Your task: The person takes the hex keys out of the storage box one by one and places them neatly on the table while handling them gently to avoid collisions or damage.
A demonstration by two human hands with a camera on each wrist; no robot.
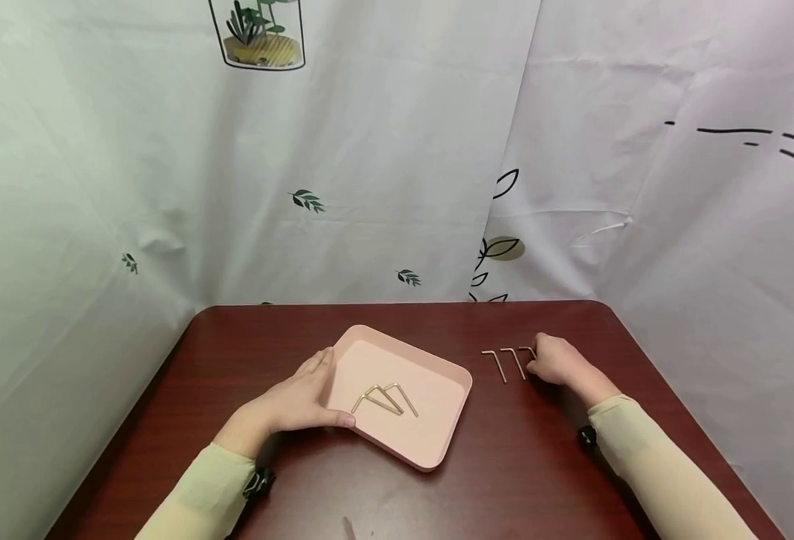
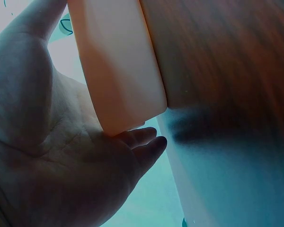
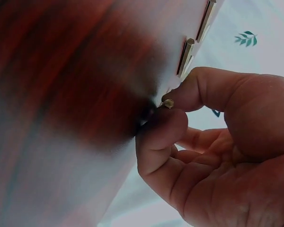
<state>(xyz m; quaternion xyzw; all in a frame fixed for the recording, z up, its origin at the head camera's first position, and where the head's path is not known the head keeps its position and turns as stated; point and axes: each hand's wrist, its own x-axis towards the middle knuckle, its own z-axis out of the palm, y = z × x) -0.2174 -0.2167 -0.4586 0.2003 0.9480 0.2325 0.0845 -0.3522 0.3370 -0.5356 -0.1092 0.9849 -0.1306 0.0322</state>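
A pink tray (image 1: 431, 365) lies turned at an angle on the table. My left hand (image 1: 296, 397) holds its left corner, the thumb along the near side and the fingers at the far side; in the left wrist view the palm faces the tray wall (image 2: 118, 61). Three brass-coloured hex keys (image 1: 386, 401) lie overlapping inside the tray. To its right, two more hex keys (image 1: 498, 366) lie side by side on the table. My right hand (image 1: 559, 361) pinches another hex key (image 3: 168, 103) between thumb and index finger at the table surface; its short arm shows past the fingers.
The dark red wooden table (image 1: 255, 345) has rounded far corners. A white patterned curtain (image 1: 370, 150) hangs behind it and along both sides. A small mark (image 1: 348, 527) shows at the near edge of the view.
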